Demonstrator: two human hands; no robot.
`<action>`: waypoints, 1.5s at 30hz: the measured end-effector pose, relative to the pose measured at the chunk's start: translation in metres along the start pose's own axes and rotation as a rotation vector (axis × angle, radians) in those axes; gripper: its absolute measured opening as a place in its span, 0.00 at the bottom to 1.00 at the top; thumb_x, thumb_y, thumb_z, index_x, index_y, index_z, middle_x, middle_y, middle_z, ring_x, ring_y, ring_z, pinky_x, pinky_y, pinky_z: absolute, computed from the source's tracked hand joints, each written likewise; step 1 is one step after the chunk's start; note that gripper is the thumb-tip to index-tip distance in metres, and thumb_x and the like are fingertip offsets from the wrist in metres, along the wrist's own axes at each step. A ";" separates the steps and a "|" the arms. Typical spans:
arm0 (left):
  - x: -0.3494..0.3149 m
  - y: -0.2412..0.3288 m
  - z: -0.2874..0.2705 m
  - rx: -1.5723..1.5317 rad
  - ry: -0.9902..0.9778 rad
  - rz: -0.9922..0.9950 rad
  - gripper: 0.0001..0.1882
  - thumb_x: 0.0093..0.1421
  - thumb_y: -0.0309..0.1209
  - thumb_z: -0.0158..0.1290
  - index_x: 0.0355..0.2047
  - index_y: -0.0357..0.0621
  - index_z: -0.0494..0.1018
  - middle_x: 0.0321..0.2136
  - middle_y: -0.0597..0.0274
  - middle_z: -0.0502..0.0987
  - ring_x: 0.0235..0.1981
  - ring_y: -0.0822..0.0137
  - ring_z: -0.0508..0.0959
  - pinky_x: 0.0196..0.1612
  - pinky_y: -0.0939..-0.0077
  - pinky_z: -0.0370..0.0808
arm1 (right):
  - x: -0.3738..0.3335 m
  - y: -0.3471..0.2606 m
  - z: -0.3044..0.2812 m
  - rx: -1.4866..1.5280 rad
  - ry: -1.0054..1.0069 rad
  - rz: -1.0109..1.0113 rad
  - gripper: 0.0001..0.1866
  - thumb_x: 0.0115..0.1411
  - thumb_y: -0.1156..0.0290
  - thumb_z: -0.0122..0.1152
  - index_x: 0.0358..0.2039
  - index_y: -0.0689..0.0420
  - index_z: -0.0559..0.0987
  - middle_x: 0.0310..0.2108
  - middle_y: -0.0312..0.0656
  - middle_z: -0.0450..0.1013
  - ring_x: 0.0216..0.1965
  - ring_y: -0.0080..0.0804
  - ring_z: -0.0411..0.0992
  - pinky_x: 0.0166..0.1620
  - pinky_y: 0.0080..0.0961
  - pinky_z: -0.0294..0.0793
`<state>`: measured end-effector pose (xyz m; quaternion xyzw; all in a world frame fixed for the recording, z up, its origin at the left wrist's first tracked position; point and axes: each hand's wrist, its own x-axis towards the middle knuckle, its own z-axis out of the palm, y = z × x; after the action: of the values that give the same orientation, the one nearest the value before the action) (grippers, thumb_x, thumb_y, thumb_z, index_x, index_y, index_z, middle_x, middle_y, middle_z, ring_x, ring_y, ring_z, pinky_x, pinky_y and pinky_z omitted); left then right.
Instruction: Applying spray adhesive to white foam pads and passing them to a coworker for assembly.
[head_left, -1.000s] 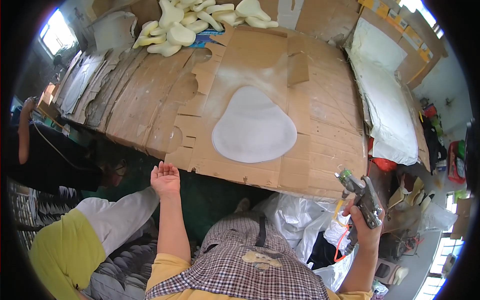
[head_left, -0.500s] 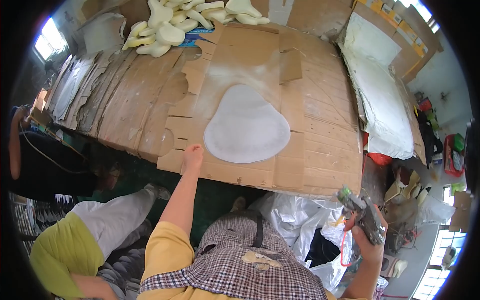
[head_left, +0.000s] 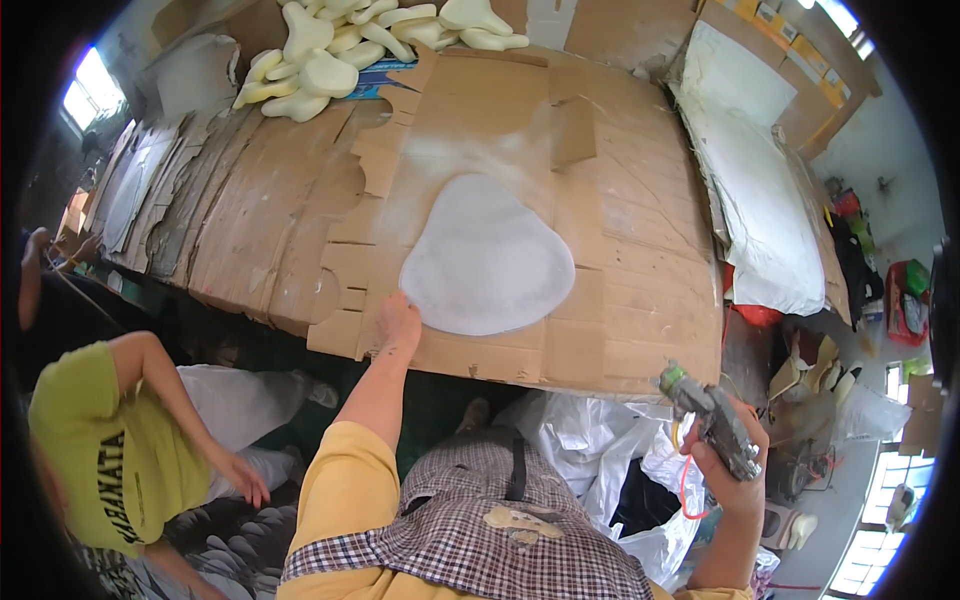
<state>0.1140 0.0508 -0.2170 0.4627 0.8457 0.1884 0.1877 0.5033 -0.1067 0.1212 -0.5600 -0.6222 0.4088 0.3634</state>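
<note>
A flat, rounded-triangular pale grey pad [head_left: 488, 258] lies on a cardboard sheet on the table in front of me. My left hand [head_left: 399, 324] is closed at the pad's lower left edge, its fingertips at or against the rim. Whether they pinch anything is too small to tell. Off the table's near right corner, my right hand [head_left: 728, 478] is wrapped round a dirty metal spray gun [head_left: 712, 418] with a green part at its front end. A thin red-orange loop hangs below the gun.
Cream moulded foam pieces [head_left: 330, 72] are heaped at the back left. White-covered cardboard [head_left: 765, 190] borders the right side. Crumpled silvery plastic sheeting [head_left: 590, 430] hangs beneath the near edge. A person in a yellow-green shirt [head_left: 120, 430] bends close on my left; another stands farther left.
My left hand has come slightly rightward and down to the pad's edge. The spray gun has shifted a little left. The person in yellow-green has raised their torso, and an arm now shows.
</note>
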 end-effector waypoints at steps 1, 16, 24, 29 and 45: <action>0.000 0.002 0.000 0.001 -0.001 0.005 0.14 0.55 0.31 0.54 0.43 0.43 0.74 0.40 0.53 0.78 0.42 0.53 0.77 0.45 0.60 0.73 | 0.001 0.000 0.005 0.036 0.044 0.016 0.26 0.48 0.78 0.64 0.50 0.67 0.72 0.28 0.40 0.74 0.28 0.24 0.72 0.34 0.21 0.72; 0.011 0.011 0.005 -1.169 -0.198 -0.509 0.08 0.50 0.17 0.49 0.32 0.37 0.71 0.30 0.58 0.75 0.32 0.64 0.76 0.34 0.65 0.76 | -0.048 0.020 -0.003 0.123 -0.024 0.024 0.26 0.50 0.77 0.63 0.51 0.68 0.70 0.28 0.41 0.74 0.28 0.26 0.73 0.35 0.24 0.74; 0.014 0.005 0.016 -1.349 -0.263 -0.561 0.15 0.56 0.23 0.50 0.45 0.40 0.68 0.40 0.57 0.73 0.39 0.60 0.76 0.38 0.60 0.77 | -0.051 0.023 -0.002 0.267 0.007 0.056 0.29 0.51 0.74 0.66 0.53 0.68 0.68 0.28 0.41 0.74 0.29 0.27 0.73 0.35 0.25 0.75; -0.009 0.019 0.004 -1.309 -0.342 -0.559 0.15 0.56 0.24 0.49 0.46 0.42 0.67 0.41 0.57 0.73 0.39 0.60 0.76 0.38 0.60 0.78 | -0.064 0.022 -0.007 0.147 0.143 0.118 0.29 0.51 0.71 0.67 0.52 0.69 0.69 0.28 0.42 0.74 0.28 0.26 0.73 0.33 0.24 0.74; -0.021 0.046 -0.016 -1.253 -0.325 -0.321 0.22 0.53 0.19 0.49 0.49 0.45 0.67 0.43 0.58 0.72 0.39 0.62 0.75 0.35 0.67 0.77 | -0.068 0.021 -0.009 0.135 0.157 0.143 0.29 0.51 0.67 0.68 0.50 0.69 0.70 0.26 0.39 0.73 0.27 0.26 0.72 0.34 0.23 0.73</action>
<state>0.1500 0.0536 -0.1776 0.1571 0.5956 0.5418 0.5718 0.5275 -0.1723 0.1063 -0.6076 -0.5215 0.4295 0.4176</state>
